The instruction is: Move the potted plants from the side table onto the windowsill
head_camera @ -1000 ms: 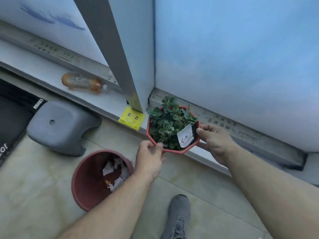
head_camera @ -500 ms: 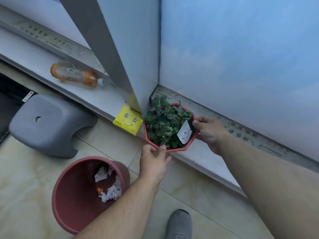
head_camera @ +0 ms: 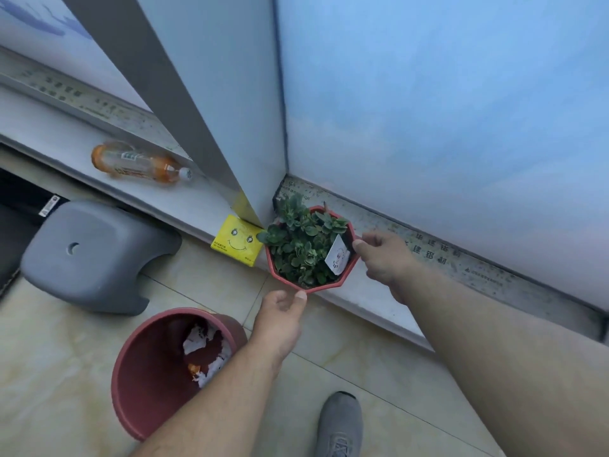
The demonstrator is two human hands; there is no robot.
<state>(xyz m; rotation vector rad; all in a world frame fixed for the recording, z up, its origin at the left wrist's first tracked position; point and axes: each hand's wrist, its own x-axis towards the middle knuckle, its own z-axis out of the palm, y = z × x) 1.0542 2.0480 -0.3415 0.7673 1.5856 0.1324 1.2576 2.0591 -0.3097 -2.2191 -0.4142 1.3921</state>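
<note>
A pale windowsill (head_camera: 372, 300) runs along the frosted glass, with a grey window post meeting it at the corner. On the tiled floor below sit a grey stool (head_camera: 95, 255) and a red waste bin (head_camera: 155, 367) holding crumpled paper. The potted plant (head_camera: 308, 249), green leaves in a red octagonal pot, stands on the sill in the corner just beside the post. The right hand (head_camera: 384, 258) pinches the pot's right rim with curled fingers; the left hand (head_camera: 280, 319) touches the near rim, fingers loosely bent. An orange bottle (head_camera: 141, 164) lies on the sill, a yellow smiley pack (head_camera: 235, 244) beside the pot, and a white tag (head_camera: 336, 260) among the leaves.
</note>
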